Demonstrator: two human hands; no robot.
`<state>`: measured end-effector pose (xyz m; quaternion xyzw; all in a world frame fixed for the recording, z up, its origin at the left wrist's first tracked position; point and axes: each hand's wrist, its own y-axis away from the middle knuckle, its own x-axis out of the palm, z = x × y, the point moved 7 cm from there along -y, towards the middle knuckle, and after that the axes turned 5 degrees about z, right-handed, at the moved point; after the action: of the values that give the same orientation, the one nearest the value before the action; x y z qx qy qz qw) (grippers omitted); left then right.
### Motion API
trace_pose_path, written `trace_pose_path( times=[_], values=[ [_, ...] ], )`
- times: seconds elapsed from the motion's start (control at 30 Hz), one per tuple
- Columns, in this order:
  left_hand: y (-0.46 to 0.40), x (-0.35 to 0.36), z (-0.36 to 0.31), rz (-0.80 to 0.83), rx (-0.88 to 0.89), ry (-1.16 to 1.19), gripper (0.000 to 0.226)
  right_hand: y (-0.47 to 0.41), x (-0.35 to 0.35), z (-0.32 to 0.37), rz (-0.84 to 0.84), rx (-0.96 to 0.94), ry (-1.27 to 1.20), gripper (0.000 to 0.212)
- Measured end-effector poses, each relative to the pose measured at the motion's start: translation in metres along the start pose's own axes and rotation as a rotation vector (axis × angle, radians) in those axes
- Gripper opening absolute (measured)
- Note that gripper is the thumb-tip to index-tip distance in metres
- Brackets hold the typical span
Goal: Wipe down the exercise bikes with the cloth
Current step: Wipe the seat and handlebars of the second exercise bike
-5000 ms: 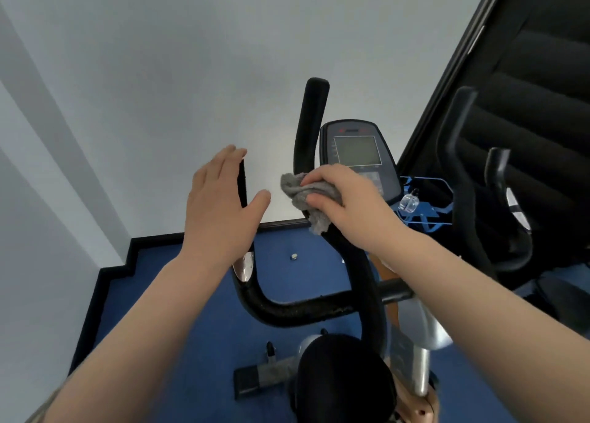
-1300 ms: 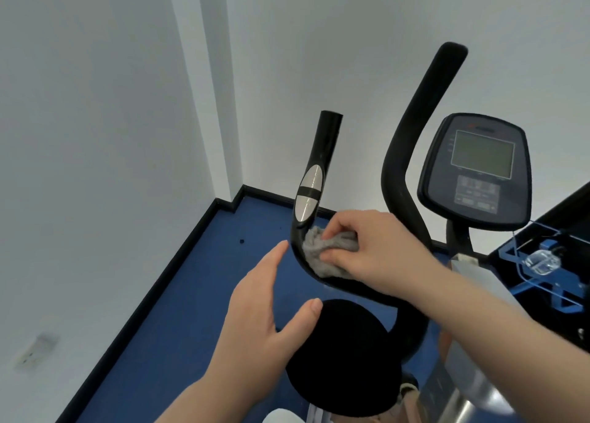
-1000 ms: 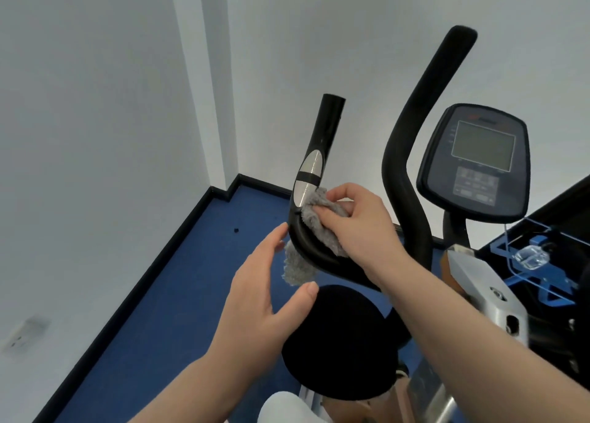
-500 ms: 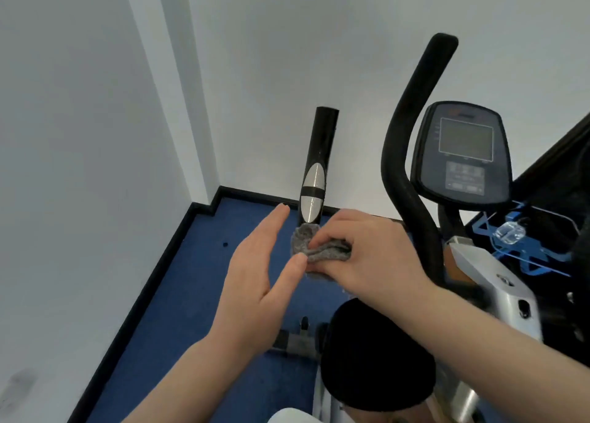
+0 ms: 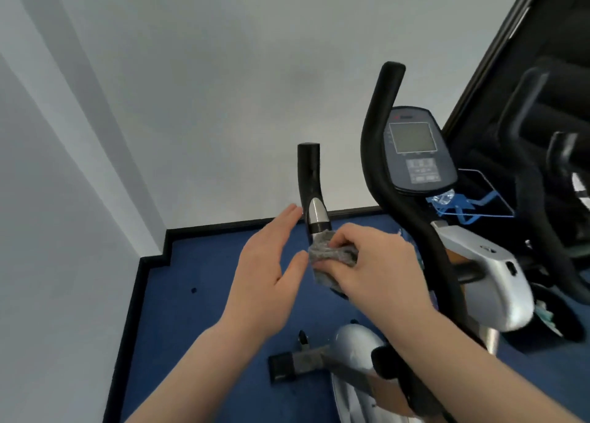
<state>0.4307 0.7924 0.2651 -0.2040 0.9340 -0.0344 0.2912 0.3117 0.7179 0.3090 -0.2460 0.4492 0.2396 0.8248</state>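
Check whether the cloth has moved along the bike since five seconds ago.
Yes. The grey cloth went from the right handlebar beside the console to the left handlebar, just below its silver sensor.

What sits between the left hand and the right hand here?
In the head view, the grey cloth and the lower part of the left handlebar lie between the open left hand and the right hand, which grips the cloth.

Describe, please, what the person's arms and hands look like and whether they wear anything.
Both forearms are bare to the frame's bottom edge: no sleeves, gloves, watch or rings show. The left hand and right hand are uncovered, with short, unpainted nails on the fingers. Nothing is visible above the forearms.
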Motion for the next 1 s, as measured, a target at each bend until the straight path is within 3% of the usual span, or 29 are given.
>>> trace_pose_path(
  times=[0.27,0.37,0.47,0.53,0.63,0.8,1.0],
  values=[
    [-0.023,-0.008,-0.001,0.198,0.157,-0.036,0.057,-0.003,0.007,0.017,-0.294,0.140,-0.004,0.010],
    [-0.030,-0.011,0.000,0.268,0.206,-0.057,0.058,-0.013,0.013,0.018,-0.202,0.207,0.037,0.014],
    [-0.035,-0.014,0.004,0.307,0.241,-0.064,0.061,0.008,0.015,0.032,-0.209,0.138,0.215,0.010],
    [-0.038,-0.016,0.006,0.300,0.255,-0.042,0.060,0.018,0.017,0.035,-0.236,0.164,0.230,0.020],
    [-0.040,-0.018,0.006,0.269,0.251,0.049,0.057,-0.007,0.014,0.035,-0.292,0.169,0.205,0.009],
    [-0.048,-0.030,0.012,0.064,0.122,0.201,0.053,-0.049,0.017,0.038,-0.184,0.115,0.122,0.014],
    [-0.072,-0.046,0.010,-0.027,0.116,0.223,0.050,-0.032,0.007,0.030,-0.369,0.108,0.059,0.014]
  ],
)
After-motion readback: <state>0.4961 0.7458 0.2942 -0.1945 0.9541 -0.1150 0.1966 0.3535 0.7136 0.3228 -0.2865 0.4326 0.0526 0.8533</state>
